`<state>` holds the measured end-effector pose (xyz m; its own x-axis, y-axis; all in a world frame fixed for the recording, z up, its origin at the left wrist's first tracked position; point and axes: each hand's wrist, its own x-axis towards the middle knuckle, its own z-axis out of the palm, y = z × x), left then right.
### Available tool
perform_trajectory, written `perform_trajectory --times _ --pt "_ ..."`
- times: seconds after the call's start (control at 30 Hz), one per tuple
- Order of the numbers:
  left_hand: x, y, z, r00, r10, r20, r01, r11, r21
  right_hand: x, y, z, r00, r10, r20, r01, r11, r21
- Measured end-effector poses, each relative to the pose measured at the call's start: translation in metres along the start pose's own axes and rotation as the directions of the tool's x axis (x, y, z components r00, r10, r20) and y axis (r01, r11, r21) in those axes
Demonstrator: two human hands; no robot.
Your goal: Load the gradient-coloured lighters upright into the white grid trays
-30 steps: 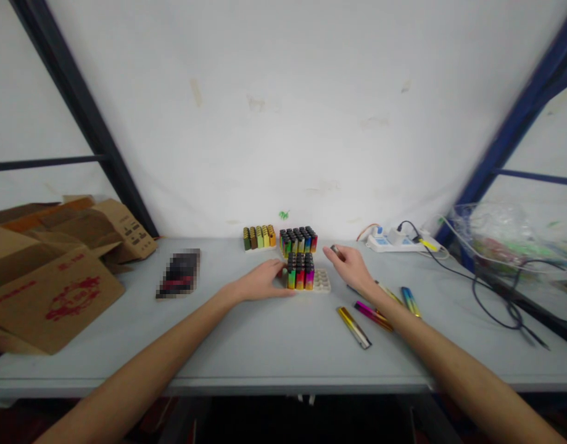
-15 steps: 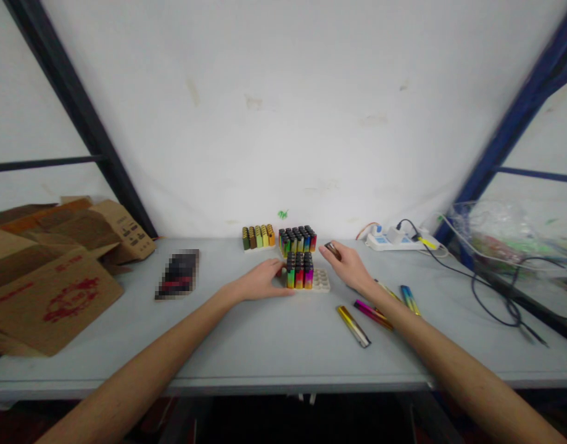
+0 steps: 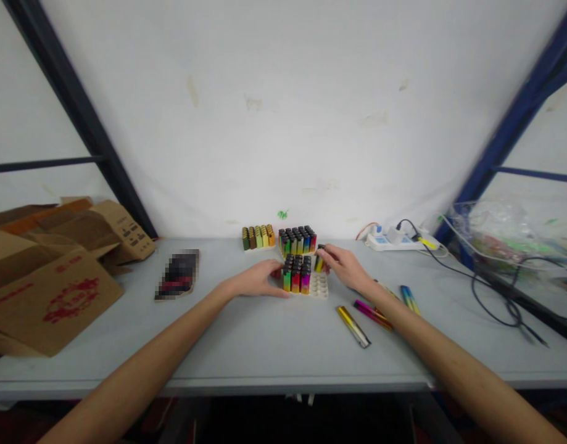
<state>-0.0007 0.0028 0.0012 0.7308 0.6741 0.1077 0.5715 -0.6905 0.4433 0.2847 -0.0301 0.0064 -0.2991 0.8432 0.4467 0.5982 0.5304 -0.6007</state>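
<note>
A white tray with round holes [image 3: 319, 286] bears rows of upright, black-topped coloured lighters [image 3: 296, 280] on its left part. My left hand [image 3: 260, 279] rests at the tray's left side, thumb and fingers spread around its corner. Above the tray's back right, my right hand [image 3: 341, 265] pinches a yellow lighter with a black top [image 3: 319, 260], held upright. On the table to the right lie a yellow and silver lighter [image 3: 353, 327], a magenta and gold one [image 3: 373, 314] and a blue and yellow one [image 3: 409, 298], partly beside my right forearm.
Behind stand two more filled lighter blocks, one yellow-topped [image 3: 258, 238], one black-topped [image 3: 298, 240]. Cardboard boxes [image 3: 79, 296] and a blurred dark object [image 3: 177, 274] are at the left. A power strip [image 3: 398, 238], black cables [image 3: 493, 280] and a plastic bag [image 3: 505, 231] are at the right.
My right hand has moved left and turned the lighter upright over the tray. The tray and its lighters have shifted slightly left and nearer, with my left hand beside them.
</note>
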Motion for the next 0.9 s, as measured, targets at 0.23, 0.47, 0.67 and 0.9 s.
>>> perform_trajectory --times 0.23,0.47,0.67,0.9 --pt "0.0 -0.002 0.003 0.999 0.014 -0.031 -0.014 1.0 -0.002 0.0 0.002 0.0 0.982 -0.027 0.186 0.046 0.994 -0.1" --pt "-0.001 0.0 0.001 1.0 0.016 -0.009 -0.016 1.0 0.023 0.0 0.009 -0.003 0.975 -0.074 0.209 0.112 0.978 -0.175" --pt "0.0 -0.003 0.004 1.0 -0.001 -0.019 0.001 1.0 0.005 -0.001 0.006 -0.003 0.959 -0.033 0.28 0.084 0.982 -0.171" --pt "0.001 -0.004 0.007 0.999 0.012 -0.046 -0.012 1.0 0.009 -0.003 0.015 -0.031 0.966 0.084 0.243 0.0 0.945 -0.326"
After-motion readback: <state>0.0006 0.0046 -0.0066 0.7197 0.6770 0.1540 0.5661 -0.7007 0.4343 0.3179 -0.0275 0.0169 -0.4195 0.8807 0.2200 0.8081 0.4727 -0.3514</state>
